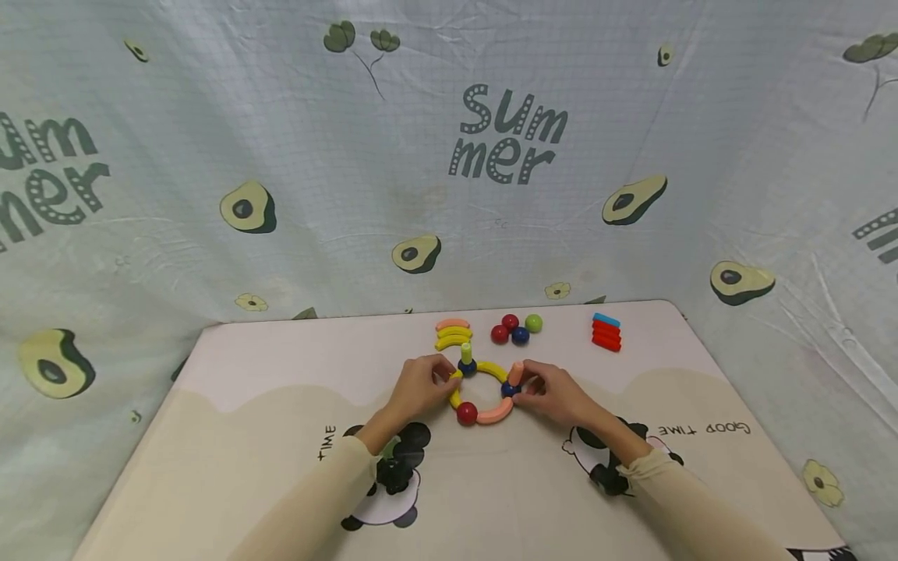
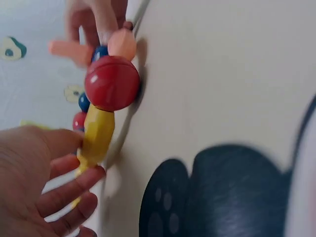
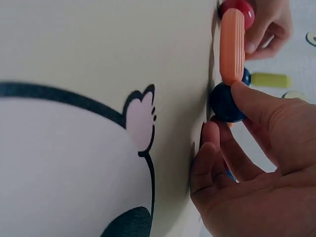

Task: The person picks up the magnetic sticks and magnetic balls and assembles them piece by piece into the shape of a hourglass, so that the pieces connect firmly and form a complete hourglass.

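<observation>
A ring of joined magnetic-looking toy sticks and balls lies on the table in the head view. My left hand point(image 1: 422, 386) pinches its left yellow curved stick point(image 2: 98, 133) between thumb and fingers. That stick meets a red ball point(image 1: 466, 414) at the near side, which joins a salmon curved stick point(image 1: 495, 412). Across the ring, my right hand point(image 1: 557, 392) pinches a dark blue ball point(image 3: 226, 102) with thumb and fingertips. A salmon stick point(image 1: 516, 372) stands up from that ball. Another yellow curved stick point(image 1: 491, 368) runs to the far blue ball point(image 1: 466, 366), topped by an upright yellow-green stick point(image 1: 466, 352).
Behind the ring lie yellow curved sticks point(image 1: 453, 341) and a salmon one point(image 1: 452, 323). Red balls point(image 1: 500, 334), a blue ball point(image 1: 521, 335) and a green ball point(image 1: 534, 322) sit beside them. Red sticks point(image 1: 606, 336) and a blue stick point(image 1: 606, 319) are farther right, before a printed cloth backdrop.
</observation>
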Tool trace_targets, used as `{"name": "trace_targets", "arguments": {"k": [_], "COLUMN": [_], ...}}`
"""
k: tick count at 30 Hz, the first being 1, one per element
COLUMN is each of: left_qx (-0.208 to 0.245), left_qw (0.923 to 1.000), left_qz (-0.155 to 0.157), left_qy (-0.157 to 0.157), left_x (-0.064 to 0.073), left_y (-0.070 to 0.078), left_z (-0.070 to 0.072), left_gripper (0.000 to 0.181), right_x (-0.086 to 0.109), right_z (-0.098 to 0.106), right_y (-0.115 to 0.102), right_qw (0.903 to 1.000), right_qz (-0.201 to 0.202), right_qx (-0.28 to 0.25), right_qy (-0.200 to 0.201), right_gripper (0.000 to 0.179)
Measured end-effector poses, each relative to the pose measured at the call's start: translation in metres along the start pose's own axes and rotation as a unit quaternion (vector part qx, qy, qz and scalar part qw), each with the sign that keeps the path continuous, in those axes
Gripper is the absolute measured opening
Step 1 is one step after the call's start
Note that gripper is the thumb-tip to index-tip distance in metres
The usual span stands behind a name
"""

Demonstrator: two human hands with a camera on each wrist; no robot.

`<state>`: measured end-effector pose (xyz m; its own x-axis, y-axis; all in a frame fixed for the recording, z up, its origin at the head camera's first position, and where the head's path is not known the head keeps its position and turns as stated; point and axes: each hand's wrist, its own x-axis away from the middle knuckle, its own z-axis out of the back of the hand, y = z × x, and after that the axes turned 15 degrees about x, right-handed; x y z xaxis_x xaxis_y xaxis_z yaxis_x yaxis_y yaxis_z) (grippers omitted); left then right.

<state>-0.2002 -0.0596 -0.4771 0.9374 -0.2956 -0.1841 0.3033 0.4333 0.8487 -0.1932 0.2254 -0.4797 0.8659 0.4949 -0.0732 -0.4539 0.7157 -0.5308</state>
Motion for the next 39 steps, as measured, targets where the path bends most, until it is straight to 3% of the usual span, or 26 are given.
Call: {"name": "trace_targets", "arguments": {"k": [9, 12, 18, 23, 29, 39], "left_qx": [0.014, 0.01, 0.01, 0.018, 0.021, 0.031], "left_qw": [0.9997, 0.9997, 0.9999, 0.9997, 0.9991, 0.9977], "left_qz": [0.016, 0.023, 0.004, -0.004, 0.01, -0.004], "left_qy": [-0.011, -0.008, 0.01, -0.017, -0.036, -0.06], "left_x": [0.016, 0.016, 0.01, 0.004, 0.001, 0.006], "left_y": [0.007, 0.008, 0.005, -0.001, -0.003, -0.002], "left_z": [0.0, 0.001, 0.003, 0.005, 0.008, 0.011], "left_gripper": [0.015, 0.014, 0.022, 0.03, 0.029, 0.02], "right_x": [-0.004, -0.003, -0.002, -0.003, -0.006, -0.02], "right_z": [0.005, 0.006, 0.003, -0.001, -0.004, 0.006], "right_y": [0.006, 0.006, 0.003, 0.0, -0.001, 0.006], "right_qw": [0.9994, 0.9992, 0.999, 0.999, 0.9992, 0.9989], "right_qz": [-0.02, -0.023, -0.031, -0.031, -0.027, -0.015], "right_qx": [-0.026, -0.029, -0.032, -0.031, -0.026, -0.036], "right_qy": [-0.008, -0.013, -0.008, 0.007, 0.012, -0.027], "right_gripper": [0.024, 0.026, 0.03, 0.028, 0.026, 0.028]}}
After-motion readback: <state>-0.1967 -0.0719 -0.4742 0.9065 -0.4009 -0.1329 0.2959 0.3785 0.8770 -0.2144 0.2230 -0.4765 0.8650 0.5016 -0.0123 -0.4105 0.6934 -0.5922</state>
